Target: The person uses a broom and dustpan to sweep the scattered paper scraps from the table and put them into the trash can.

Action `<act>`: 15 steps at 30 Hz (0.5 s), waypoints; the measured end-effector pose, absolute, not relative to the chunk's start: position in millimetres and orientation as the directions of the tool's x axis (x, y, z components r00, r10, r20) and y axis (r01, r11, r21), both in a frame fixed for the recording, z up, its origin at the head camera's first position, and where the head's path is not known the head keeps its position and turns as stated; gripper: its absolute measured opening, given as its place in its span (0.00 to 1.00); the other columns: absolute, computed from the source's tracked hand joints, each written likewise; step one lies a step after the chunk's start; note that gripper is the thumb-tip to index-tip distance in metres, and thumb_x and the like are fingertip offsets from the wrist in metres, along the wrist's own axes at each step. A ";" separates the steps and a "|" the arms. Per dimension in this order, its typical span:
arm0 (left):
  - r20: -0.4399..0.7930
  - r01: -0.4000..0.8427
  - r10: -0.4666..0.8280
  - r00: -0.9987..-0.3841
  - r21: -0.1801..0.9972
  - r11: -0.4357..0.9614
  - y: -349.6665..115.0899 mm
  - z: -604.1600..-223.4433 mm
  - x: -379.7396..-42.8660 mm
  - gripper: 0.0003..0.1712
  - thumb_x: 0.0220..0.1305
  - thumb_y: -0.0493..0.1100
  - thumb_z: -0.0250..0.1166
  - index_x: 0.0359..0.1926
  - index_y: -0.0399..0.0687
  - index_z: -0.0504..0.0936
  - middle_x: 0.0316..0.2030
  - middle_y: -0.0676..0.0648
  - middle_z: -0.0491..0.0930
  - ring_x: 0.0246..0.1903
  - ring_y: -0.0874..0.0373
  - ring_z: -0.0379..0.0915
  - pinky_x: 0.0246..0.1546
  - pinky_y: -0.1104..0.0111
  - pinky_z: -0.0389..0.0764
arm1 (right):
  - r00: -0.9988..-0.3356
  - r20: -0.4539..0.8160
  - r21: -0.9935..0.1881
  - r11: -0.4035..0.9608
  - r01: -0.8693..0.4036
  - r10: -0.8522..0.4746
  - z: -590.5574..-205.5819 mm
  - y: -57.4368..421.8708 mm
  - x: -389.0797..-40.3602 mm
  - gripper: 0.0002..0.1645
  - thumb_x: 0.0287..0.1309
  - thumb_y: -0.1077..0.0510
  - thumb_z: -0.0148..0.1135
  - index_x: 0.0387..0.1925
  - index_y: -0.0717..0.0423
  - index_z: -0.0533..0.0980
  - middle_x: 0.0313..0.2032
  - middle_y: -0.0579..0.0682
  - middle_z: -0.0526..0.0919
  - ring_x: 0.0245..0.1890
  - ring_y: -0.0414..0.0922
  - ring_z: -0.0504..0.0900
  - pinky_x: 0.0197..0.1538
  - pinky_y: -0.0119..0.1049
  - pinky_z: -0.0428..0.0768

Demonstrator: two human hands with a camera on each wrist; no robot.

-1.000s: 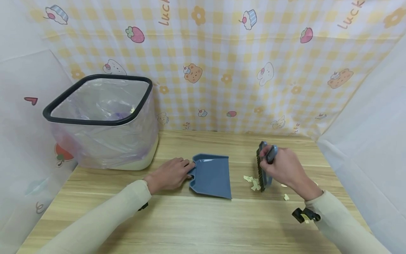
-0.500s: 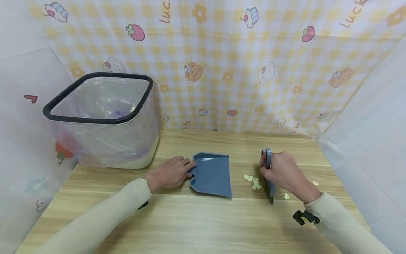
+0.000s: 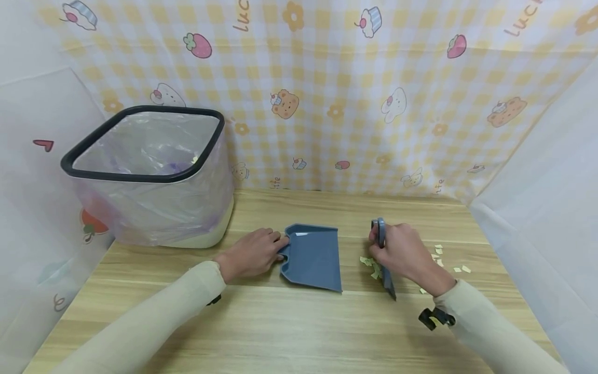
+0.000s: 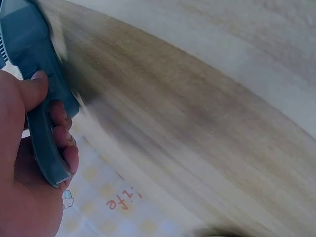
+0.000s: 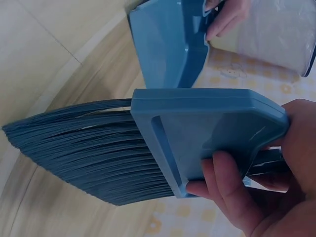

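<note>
My left hand (image 3: 254, 253) grips the handle of a blue-grey dustpan (image 3: 314, 259), which lies on the wooden table with its wide edge facing right. In the left wrist view, the fingers curl round the dustpan handle (image 4: 45, 143). To the right, my right hand (image 3: 399, 252) holds a blue hand brush (image 3: 388, 284) by its handle, head downward. The right wrist view shows its long dark bristles (image 5: 94, 153) fanned out and bent. Torn pale-yellow paper scraps (image 3: 375, 271) lie between brush and dustpan, right beside the brush and partly hidden by it.
More paper scraps (image 3: 439, 252) are scattered on the table (image 3: 289, 332) beyond the right forearm. A bin (image 3: 205, 236) with a black rim and a clear liner stands at the back left. A yellow checked curtain (image 3: 317, 130) hangs behind, with white sheets on both sides.
The brush first shifted toward me and turned, its bristles leaving the scraps, then moved left beside them. Scraps behind the right hand have come into sight. The left hand and dustpan stay put.
</note>
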State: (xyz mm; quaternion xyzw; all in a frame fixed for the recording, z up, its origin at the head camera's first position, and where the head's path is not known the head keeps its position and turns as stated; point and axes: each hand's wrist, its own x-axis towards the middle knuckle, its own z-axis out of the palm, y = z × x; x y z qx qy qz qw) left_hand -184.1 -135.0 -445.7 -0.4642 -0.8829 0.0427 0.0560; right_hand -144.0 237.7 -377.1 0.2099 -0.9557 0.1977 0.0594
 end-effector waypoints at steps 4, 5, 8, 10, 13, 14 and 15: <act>0.061 0.814 0.825 -0.562 -0.134 0.565 -135.0 -444.8 -184.1 0.18 0.82 0.45 0.66 0.64 0.40 0.81 0.48 0.42 0.86 0.45 0.48 0.83 0.52 0.57 0.85 | -0.895 0.209 -0.361 0.819 -0.446 -0.395 -376.9 232.2 -148.3 0.03 0.60 0.65 0.68 0.36 0.57 0.85 0.17 0.38 0.75 0.15 0.35 0.69 0.22 0.33 0.71; 0.062 0.814 0.824 -0.563 -0.131 0.566 -135.1 -444.7 -184.0 0.18 0.82 0.45 0.66 0.64 0.40 0.82 0.48 0.42 0.86 0.45 0.48 0.83 0.52 0.57 0.85 | -0.895 0.206 -0.369 0.816 -0.446 -0.396 -376.9 230.8 -149.1 0.03 0.60 0.65 0.68 0.36 0.57 0.85 0.17 0.38 0.75 0.15 0.34 0.68 0.22 0.33 0.70; 0.063 0.813 0.823 -0.565 -0.125 0.568 -135.2 -445.0 -184.3 0.18 0.82 0.46 0.66 0.64 0.40 0.82 0.48 0.42 0.86 0.45 0.48 0.84 0.52 0.57 0.85 | -0.896 0.195 -0.401 0.800 -0.445 -0.400 -376.5 225.9 -150.5 0.03 0.61 0.65 0.67 0.37 0.57 0.85 0.16 0.38 0.74 0.14 0.34 0.67 0.20 0.32 0.69; 0.065 0.814 0.822 -0.566 -0.118 0.569 -135.4 -445.5 -184.4 0.18 0.82 0.45 0.66 0.63 0.40 0.82 0.48 0.42 0.86 0.45 0.48 0.84 0.52 0.57 0.86 | -0.896 0.191 -0.421 0.791 -0.444 -0.401 -376.8 222.7 -151.3 0.04 0.61 0.66 0.66 0.37 0.57 0.84 0.15 0.39 0.73 0.13 0.34 0.67 0.20 0.32 0.69; 0.061 0.812 0.820 -0.569 -0.113 0.572 -135.3 -446.0 -184.5 0.18 0.81 0.45 0.66 0.63 0.40 0.82 0.48 0.42 0.86 0.45 0.48 0.84 0.52 0.57 0.86 | -0.891 0.204 -0.439 0.776 -0.453 -0.405 -377.9 217.6 -153.1 0.05 0.61 0.66 0.66 0.38 0.58 0.84 0.16 0.39 0.74 0.13 0.33 0.67 0.19 0.32 0.69; 0.060 0.813 0.821 -0.568 -0.114 0.571 -135.4 -446.2 -184.5 0.18 0.81 0.45 0.66 0.63 0.40 0.82 0.48 0.42 0.86 0.45 0.48 0.84 0.51 0.57 0.86 | -0.889 0.210 -0.444 0.771 -0.457 -0.406 -378.3 215.9 -153.9 0.05 0.61 0.66 0.66 0.38 0.58 0.84 0.16 0.39 0.74 0.13 0.33 0.67 0.19 0.32 0.70; 0.057 0.812 0.820 -0.569 -0.114 0.572 -135.5 -446.0 -184.4 0.18 0.81 0.45 0.66 0.63 0.40 0.81 0.48 0.42 0.86 0.45 0.48 0.84 0.52 0.57 0.85 | -0.888 0.216 -0.447 0.767 -0.460 -0.406 -379.2 214.3 -154.8 0.05 0.61 0.66 0.66 0.38 0.58 0.84 0.16 0.39 0.75 0.13 0.33 0.67 0.19 0.33 0.70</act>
